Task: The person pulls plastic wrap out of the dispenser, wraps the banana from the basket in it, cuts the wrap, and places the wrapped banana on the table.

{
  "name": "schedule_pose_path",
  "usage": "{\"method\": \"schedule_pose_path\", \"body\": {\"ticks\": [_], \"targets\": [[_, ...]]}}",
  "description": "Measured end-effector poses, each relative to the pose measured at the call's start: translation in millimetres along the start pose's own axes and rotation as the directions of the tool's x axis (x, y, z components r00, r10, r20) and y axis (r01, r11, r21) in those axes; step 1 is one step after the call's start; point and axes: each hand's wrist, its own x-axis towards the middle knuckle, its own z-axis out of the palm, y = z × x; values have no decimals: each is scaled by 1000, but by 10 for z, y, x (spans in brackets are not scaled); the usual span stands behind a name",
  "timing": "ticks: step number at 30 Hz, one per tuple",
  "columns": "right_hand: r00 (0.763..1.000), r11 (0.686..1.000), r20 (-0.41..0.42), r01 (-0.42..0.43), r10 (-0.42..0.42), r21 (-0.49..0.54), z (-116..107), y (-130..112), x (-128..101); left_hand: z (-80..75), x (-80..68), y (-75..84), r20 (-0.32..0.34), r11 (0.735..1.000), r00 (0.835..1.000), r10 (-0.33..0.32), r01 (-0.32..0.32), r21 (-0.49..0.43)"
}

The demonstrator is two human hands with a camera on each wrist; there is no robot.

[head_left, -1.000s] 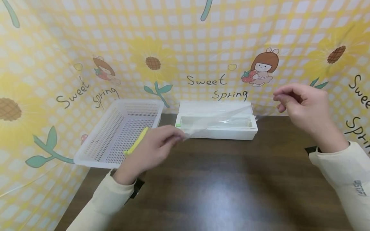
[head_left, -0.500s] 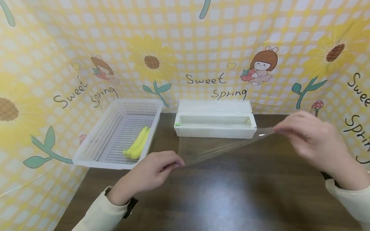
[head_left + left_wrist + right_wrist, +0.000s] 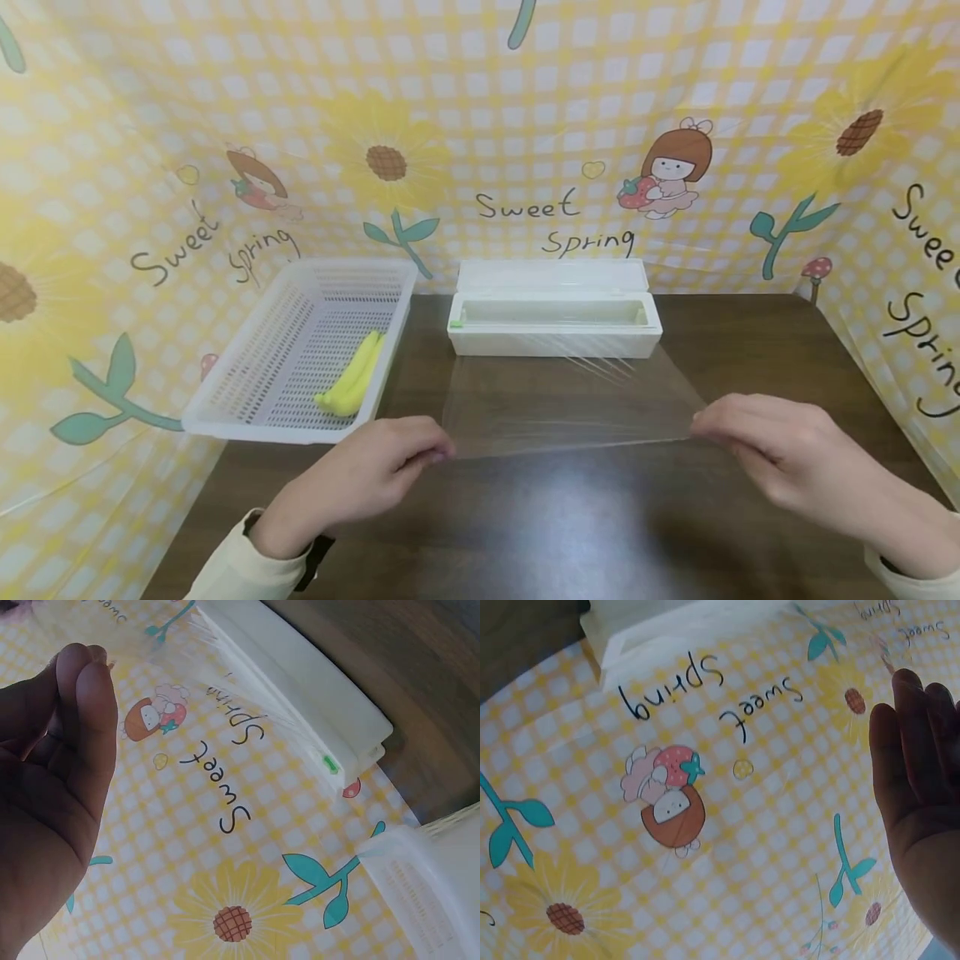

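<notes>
Clear plastic wrap [image 3: 555, 408] stretches from a white wrap dispenser box [image 3: 555, 343] toward the person, with a few creases near the box. My left hand [image 3: 375, 475] pinches the sheet's near left corner between thumb and fingers. At the near right corner my right hand [image 3: 795, 467] pinches it the same way. The front edge runs nearly straight between both hands, above the dark table. The box's lid [image 3: 551, 277] stands raised at the back. In the left wrist view the left hand [image 3: 56, 780] shows its thumb and fingertips together, the film faint beyond them.
Left of the box stands a white perforated basket [image 3: 225, 427] with yellow bananas [image 3: 352, 379] inside, close to the left forearm. Patterned yellow checked cloth [image 3: 525, 125] rises behind and at both sides of the brown wooden table [image 3: 585, 533].
The right hand came down from the upper right, took the film's right corner and drew it nearer. The left hand moved nearer too, so more wrap now lies spread out from the box.
</notes>
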Motion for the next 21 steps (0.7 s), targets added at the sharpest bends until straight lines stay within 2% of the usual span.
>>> {"method": "schedule_pose_path", "body": {"ticks": [4,11,17,21], "targets": [[1000,1000,31,3,-4,9,73,-55,-119,35,-34,-6,-5,1000,1000,4,-4,18],[984,998,166,-63,60,13,195,-157,-303,187,-91,-72,26,999,999,23,-24,38],[975,996,205,-83,85,-21,334,-195,-394,319,-128,-119,45,997,999,15,-18,69],[981,998,185,-59,59,-6,422,-189,-452,386,-126,-144,50,997,999,14,-18,76]]}}
